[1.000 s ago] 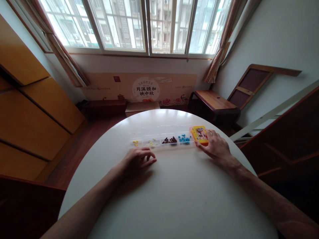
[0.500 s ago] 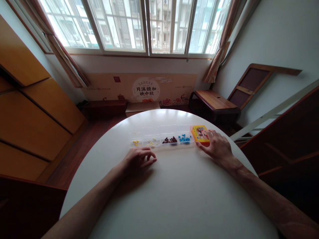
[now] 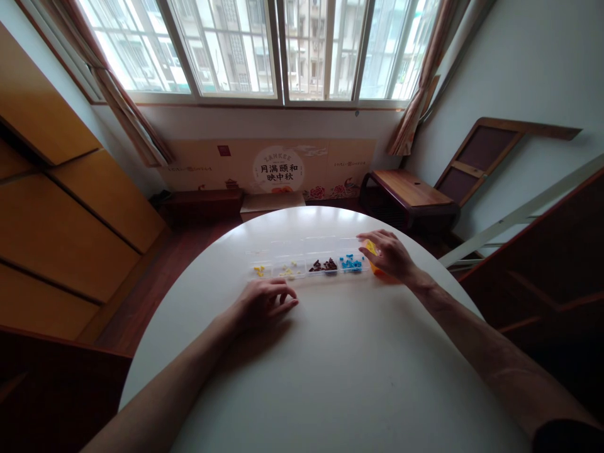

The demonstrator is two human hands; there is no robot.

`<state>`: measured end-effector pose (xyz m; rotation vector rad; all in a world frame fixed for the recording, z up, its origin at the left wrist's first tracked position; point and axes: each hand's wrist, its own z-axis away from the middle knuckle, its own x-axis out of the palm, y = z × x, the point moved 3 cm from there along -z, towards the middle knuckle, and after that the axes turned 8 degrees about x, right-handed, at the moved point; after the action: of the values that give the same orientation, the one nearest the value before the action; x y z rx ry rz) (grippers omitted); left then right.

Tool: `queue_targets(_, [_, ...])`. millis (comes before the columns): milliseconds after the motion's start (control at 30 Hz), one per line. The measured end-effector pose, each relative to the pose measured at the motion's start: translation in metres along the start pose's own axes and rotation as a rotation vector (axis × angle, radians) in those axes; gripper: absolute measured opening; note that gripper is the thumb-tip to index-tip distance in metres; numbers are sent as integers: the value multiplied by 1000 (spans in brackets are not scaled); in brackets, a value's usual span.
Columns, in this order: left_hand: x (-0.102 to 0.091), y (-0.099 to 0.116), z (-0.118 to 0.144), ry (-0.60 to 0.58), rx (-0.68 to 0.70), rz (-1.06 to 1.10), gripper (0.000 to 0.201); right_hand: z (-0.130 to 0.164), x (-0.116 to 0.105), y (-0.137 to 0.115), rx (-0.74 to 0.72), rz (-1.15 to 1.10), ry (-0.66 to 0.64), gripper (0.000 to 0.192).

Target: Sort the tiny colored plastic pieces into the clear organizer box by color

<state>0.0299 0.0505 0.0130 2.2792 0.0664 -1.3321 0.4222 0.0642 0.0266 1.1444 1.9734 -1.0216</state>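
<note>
A clear compartment box (image 3: 309,250) lies open on the round white table (image 3: 330,365). Its front row holds yellow bits (image 3: 258,271), pale bits (image 3: 289,271), dark brown bits (image 3: 323,266) and blue bits (image 3: 350,263). My right hand (image 3: 389,255) lies over a small yellow box (image 3: 374,258) at the tray's right end, covering most of it, with fingers spread across its top. My left hand (image 3: 264,301) rests on the table just in front of the tray, fingers loosely curled, holding nothing.
Wooden cabinets stand at the left. Under the window there is a printed cardboard panel (image 3: 278,168). A low wooden bench (image 3: 406,195) and a leaning wooden frame (image 3: 491,154) are at the right, beyond the table's far edge.
My right hand has moved left and away from me, from the yellow box's right side onto its top, hiding most of it. The left hand has stayed put.
</note>
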Motion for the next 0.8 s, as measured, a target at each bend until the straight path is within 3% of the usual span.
queue_targets(267, [0,3,-1,5,3,-20,18,27,-17,-4,-62,-58,31,24])
queue_targets(467, [1,9,-4,11,25,-68,23,61,-27,-28,-86,-132,26,20])
queue_targets(733, [16,21,-13,-35,98,-95,78,82,-12,-94,-236,-181,61,20])
queue_targets(800, [19,21,-13,-34,97,-106,83,81,-6,-108,-302,-145,54,21])
